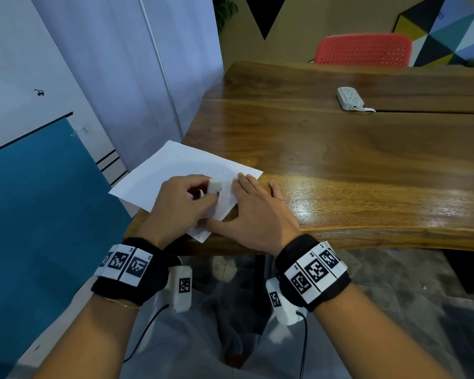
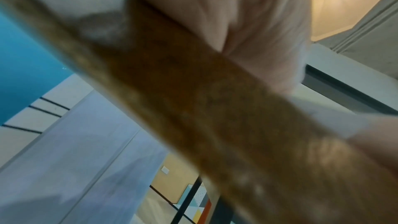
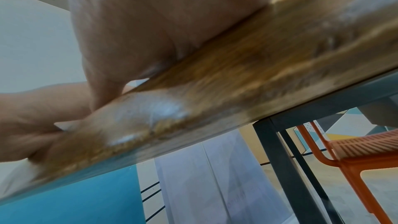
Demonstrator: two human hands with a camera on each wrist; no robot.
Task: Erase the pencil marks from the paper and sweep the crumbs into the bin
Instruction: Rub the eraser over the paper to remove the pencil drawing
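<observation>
A white sheet of paper lies at the near left corner of the wooden table, partly overhanging the left edge. Small dark crumbs dot its middle. My left hand pinches a white eraser with its tip down on the paper. My right hand lies flat with fingers spread, pressing the sheet's right side to the table. Both wrist views are blurred: the left wrist view shows my palm over the table edge, the right wrist view my right hand's underside on the wood.
A white power strip lies at the far side of the table. A red perforated chair stands behind it. A blue panel and white wall rise on the left. No bin is in view.
</observation>
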